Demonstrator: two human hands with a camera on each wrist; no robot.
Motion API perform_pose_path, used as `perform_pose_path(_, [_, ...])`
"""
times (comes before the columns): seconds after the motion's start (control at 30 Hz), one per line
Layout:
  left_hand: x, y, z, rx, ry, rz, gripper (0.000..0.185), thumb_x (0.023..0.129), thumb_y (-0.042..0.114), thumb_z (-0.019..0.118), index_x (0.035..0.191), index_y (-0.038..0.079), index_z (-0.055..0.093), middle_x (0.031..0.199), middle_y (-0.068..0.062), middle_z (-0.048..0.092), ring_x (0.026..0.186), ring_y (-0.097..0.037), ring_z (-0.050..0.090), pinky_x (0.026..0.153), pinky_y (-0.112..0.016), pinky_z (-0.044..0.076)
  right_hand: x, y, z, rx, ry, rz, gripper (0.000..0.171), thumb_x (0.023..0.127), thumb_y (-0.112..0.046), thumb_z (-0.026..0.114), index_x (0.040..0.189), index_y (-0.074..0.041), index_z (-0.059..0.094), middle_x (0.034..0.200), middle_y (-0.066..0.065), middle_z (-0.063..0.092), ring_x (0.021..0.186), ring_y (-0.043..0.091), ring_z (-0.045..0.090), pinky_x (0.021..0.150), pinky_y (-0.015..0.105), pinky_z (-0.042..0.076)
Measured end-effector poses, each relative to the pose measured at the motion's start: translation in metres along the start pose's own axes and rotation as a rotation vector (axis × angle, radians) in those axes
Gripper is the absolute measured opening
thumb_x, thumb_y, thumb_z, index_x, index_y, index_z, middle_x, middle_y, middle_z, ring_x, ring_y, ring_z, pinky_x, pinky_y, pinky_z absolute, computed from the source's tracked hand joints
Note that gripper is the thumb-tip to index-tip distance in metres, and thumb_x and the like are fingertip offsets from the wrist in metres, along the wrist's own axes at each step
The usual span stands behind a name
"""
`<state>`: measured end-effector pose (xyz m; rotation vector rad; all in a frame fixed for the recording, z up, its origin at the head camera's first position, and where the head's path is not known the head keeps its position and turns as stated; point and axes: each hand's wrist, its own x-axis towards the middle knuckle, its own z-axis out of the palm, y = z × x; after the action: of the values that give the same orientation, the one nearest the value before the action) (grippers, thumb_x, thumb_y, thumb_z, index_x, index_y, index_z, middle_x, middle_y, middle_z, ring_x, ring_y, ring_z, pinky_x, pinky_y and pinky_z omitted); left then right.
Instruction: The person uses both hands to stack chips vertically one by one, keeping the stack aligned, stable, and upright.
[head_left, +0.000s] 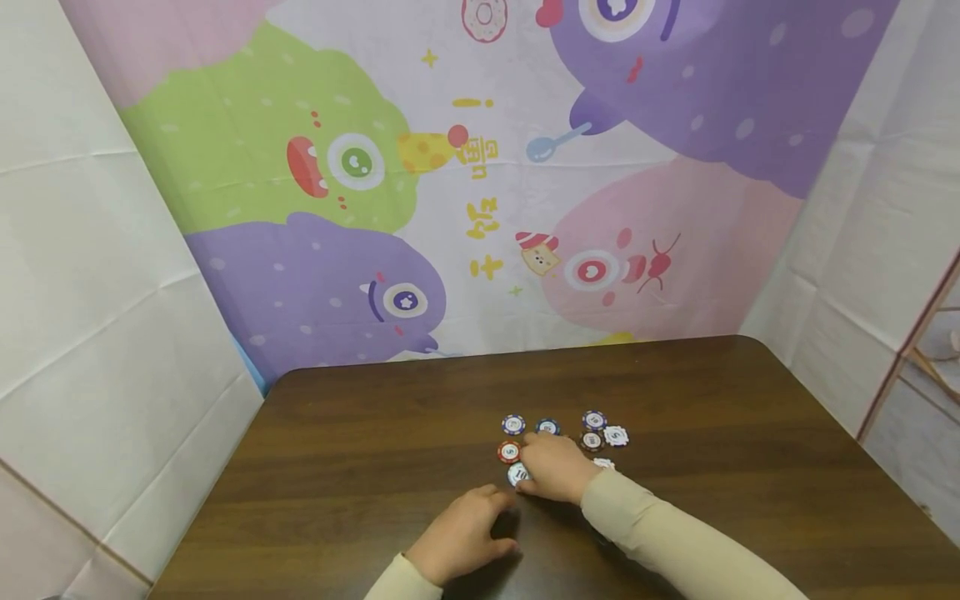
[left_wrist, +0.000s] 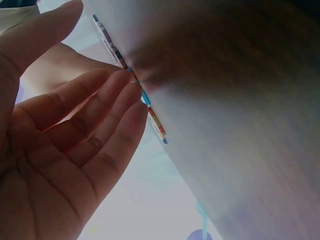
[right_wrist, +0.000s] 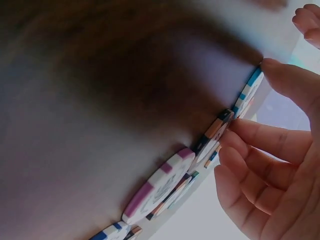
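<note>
Under the right hand (head_left: 551, 468) lie poker chips (head_left: 592, 430); left hand (head_left: 465, 532) nearby.

My head camera looks forward and down from above at the worktop (head_left: 375, 467), taking in both my hands and the chips (head_left: 592, 429) from a middling range. Each wrist camera sits low and very close by its own palm, grazing along the worktop; all three views share the chips.

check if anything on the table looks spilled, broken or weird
Nothing stands out. The round striped poker chips lie flat and loosely scattered on the dark brown wooden table, none visibly damaged; the right hand covers a few, so those cannot be judged.
</note>
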<state>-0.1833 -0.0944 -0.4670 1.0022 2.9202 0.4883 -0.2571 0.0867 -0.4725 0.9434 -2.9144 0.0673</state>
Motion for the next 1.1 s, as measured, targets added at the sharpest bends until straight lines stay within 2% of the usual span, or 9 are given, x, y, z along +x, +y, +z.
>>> perform_pose_path(0.13, [-0.001, 0.001, -0.001, -0.001, 0.006, 0.008, 0.04, 0.075, 0.031, 0.083, 0.105, 0.008, 0.068, 0.096, 0.002, 0.064, 0.084, -0.005, 0.058, 0.076, -0.025, 0.051, 0.003, 0.0, 0.0, 0.016, 0.003, 0.015, 0.032, 0.076, -0.038, 0.078, 0.089, -0.009, 0.074, 0.114, 0.009, 0.068, 0.089, 0.028, 0.067, 0.063, 0.046, 0.056])
perform_pose_path(0.33, [0.0, -0.001, -0.001, 0.001, 0.04, 0.011, 0.037, 0.075, 0.029, 0.082, 0.102, 0.008, 0.068, 0.093, 0.001, 0.064, 0.081, -0.005, 0.057, 0.074, -0.026, 0.051, 0.006, 0.002, -0.001, 0.063, -0.003, 0.032, 0.029, 0.07, -0.034, 0.08, 0.085, -0.011, 0.072, 0.103, 0.007, 0.069, 0.078, 0.023, 0.064, 0.058, 0.043, 0.053])
perform_pose_path(0.5, [0.001, -0.002, 0.0, 0.003, 0.052, -0.009, 0.041, 0.075, 0.029, 0.082, 0.108, 0.007, 0.069, 0.099, 0.0, 0.066, 0.087, -0.009, 0.062, 0.08, -0.028, 0.053, 0.004, 0.004, -0.003, 0.064, 0.006, 0.005, 0.026, 0.067, -0.033, 0.08, 0.079, -0.014, 0.068, 0.091, 0.004, 0.067, 0.074, 0.019, 0.06, 0.057, 0.039, 0.051])
perform_pose_path(0.8, [0.001, -0.002, 0.001, 0.006, 0.054, -0.035, 0.044, 0.076, 0.029, 0.081, 0.112, 0.007, 0.069, 0.103, -0.002, 0.067, 0.091, -0.012, 0.064, 0.083, -0.03, 0.053, -0.016, 0.009, -0.011, 0.12, 0.051, -0.07, 0.02, 0.068, -0.031, 0.076, 0.069, -0.017, 0.062, 0.075, -0.006, 0.052, 0.065, 0.009, 0.045, 0.056, 0.028, 0.04])
perform_pose_path(1.1, [0.003, 0.001, 0.001, 0.01, 0.051, -0.006, 0.042, 0.075, 0.028, 0.082, 0.109, 0.007, 0.069, 0.101, -0.001, 0.067, 0.088, -0.011, 0.063, 0.079, -0.029, 0.053, -0.038, 0.008, -0.015, 0.137, 0.042, -0.125, 0.021, 0.072, -0.036, 0.077, 0.076, -0.018, 0.068, 0.076, -0.01, 0.051, 0.067, 0.005, 0.045, 0.059, 0.024, 0.04])
